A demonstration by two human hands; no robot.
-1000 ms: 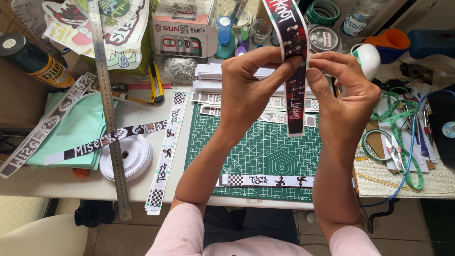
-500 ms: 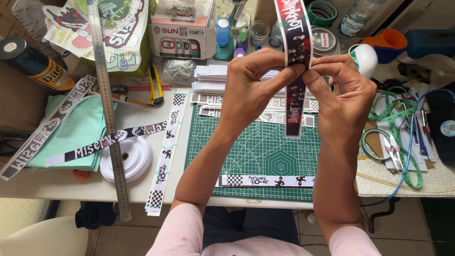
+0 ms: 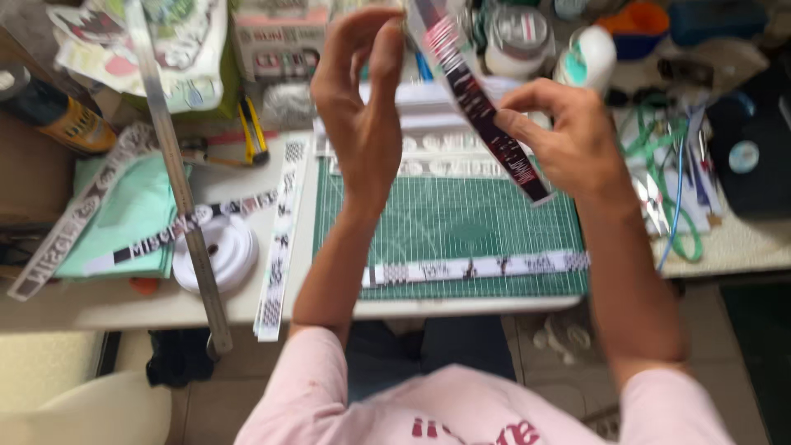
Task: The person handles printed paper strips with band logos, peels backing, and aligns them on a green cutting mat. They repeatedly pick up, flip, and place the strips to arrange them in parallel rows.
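Surface [image 3: 99, 309]: a pale worktop crowded with craft things; boxes, tape rolls and bottles along its far edge.
Cutting mat [image 3: 461, 222]: green and gridded, at the middle of the near edge.
Metal ruler [image 3: 177, 177]: long, running from the far left down over the near edge.
Teal folder [image 3: 132, 214]: by the left edge, a printed strip lying across it.
White reel [image 3: 216, 254]: round, just right of the ruler.
Finished strip [image 3: 478, 267]: a checkered printed band lying flat across the mat's near side; it looks done.
Dark strip [image 3: 482, 111]: a printed band held slanting in the air above the mat's far side, blurred.
Left hand [image 3: 362, 115]: raised, fingers apart; its grip looks closed on the strip's upper end, though blur hides the contact.
Right hand [image 3: 568, 144]: grip pinched on the strip's lower part.
Progress: this strip looks still in work, not yet laid down.
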